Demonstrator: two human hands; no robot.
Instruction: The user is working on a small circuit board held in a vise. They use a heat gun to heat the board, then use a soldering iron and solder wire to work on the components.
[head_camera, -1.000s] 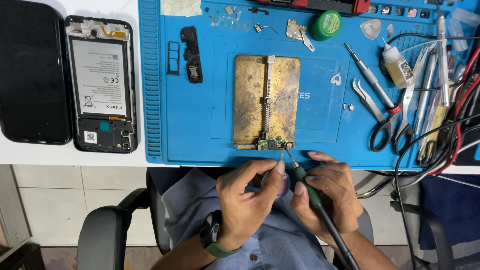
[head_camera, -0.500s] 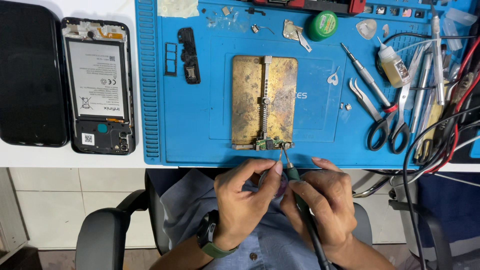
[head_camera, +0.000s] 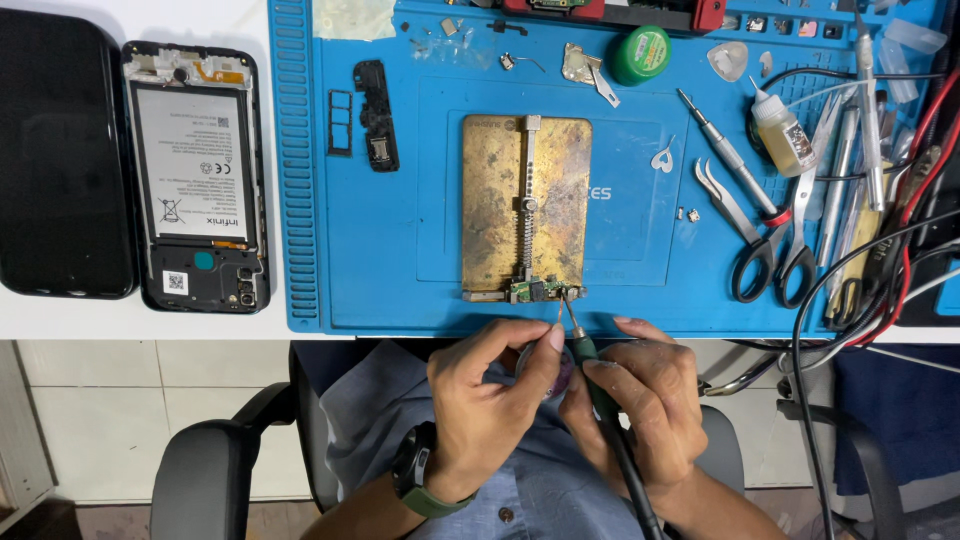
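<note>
A: What is the right hand (head_camera: 640, 400) doing?

B: It grips a soldering iron (head_camera: 600, 400) like a pen, fingers closed round the dark handle, cable trailing back toward the body. The tip sits on the small green circuit board (head_camera: 535, 290) just ahead of the knuckles.

A: And the left hand (head_camera: 490, 400)?

B: Its thumb and forefinger are pinched narrow right beside the iron's tip. I cannot tell what they hold; something fine, perhaps solder wire, is too thin to make out.

A: Has anything changed in the last second?

B: Very little. Both hands sit a touch closer to the board's edge than a second ago, and the iron's tip has crept up to it. The board has not moved. I judge this as steady, fine work under way at one spot.

A: Where is the board held?

B: At the near edge of a brass-coloured holder plate (head_camera: 495, 200), directly beyond the fingertips, on a blue work mat (head_camera: 400, 270).

A: Anything else about?

B: Beyond the right hand and off to its outer side lie tweezers (head_camera: 725, 200) and black-handled scissors (head_camera: 770, 260). Far out past the left hand lies an opened phone (head_camera: 195, 175) with its battery showing.
</note>
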